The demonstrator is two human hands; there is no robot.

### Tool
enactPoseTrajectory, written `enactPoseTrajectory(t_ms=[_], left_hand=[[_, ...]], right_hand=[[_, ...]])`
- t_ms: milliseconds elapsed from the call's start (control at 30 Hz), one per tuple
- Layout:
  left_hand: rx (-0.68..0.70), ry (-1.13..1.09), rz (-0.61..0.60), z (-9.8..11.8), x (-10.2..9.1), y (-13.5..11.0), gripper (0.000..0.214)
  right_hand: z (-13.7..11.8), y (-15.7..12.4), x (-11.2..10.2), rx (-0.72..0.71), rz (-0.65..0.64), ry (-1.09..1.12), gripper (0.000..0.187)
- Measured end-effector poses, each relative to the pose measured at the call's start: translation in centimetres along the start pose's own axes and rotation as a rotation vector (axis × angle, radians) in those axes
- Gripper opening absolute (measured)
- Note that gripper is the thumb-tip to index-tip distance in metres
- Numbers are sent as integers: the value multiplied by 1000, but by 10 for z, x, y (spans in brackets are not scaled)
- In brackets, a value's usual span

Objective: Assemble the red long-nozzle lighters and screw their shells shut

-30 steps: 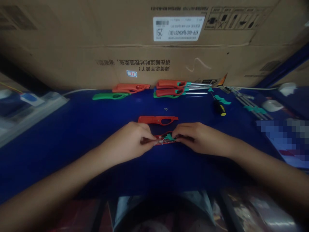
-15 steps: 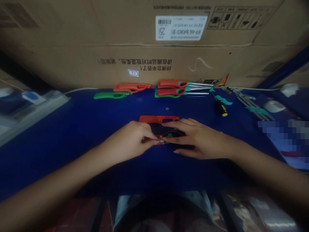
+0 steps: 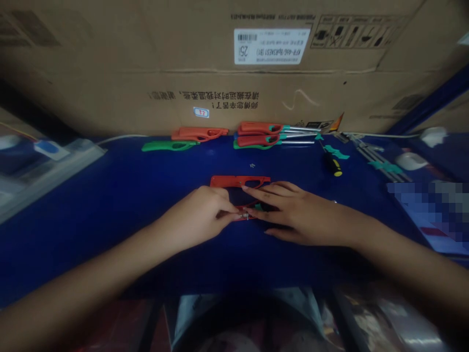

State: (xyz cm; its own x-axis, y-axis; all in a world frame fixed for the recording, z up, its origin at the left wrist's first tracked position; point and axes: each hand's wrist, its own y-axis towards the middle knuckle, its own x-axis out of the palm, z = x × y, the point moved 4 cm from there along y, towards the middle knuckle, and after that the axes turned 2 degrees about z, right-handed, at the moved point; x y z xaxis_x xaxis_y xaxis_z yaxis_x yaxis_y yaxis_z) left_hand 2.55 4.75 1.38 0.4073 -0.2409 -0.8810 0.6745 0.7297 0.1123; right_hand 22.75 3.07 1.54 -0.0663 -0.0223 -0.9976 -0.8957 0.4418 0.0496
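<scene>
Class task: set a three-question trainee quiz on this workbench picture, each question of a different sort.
1. True or false: the screwdriver with the black and yellow handle lies to the right of both hands.
2. Which hand lies with flat, stretched fingers over the open red casing? A) left hand B) right hand
3. Fill in: the loose red casing half lies just beyond the hands on the ____ table.

Key: 1 true. 2 B; the left hand pinches the casing's end. 3 blue.
</scene>
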Motion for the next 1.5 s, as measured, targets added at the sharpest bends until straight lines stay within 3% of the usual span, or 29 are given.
enactPoseTrajectory(t_ms=[333,533,733,900,1400,1500], left_hand=[[-7,2,-9,1,1,-2,17],[28,-33,-8,-2,0,0,14],[22,54,117,5,-5,-1,12],[198,150,109,17,3,-2,17],[217,108,50,15,16,-3,24],[215,113,50,15,16,-3,23]], right_hand=[[-19,4,7,-32,104,-50,47],[11,-3,-13,58,289,99,38],[25,-9,-15,126,119,273,19],[24,-8,-7,163,26,407,18],[27,-7,-6,191,52,387,15],[30,-5,-6,208,148,395,19]])
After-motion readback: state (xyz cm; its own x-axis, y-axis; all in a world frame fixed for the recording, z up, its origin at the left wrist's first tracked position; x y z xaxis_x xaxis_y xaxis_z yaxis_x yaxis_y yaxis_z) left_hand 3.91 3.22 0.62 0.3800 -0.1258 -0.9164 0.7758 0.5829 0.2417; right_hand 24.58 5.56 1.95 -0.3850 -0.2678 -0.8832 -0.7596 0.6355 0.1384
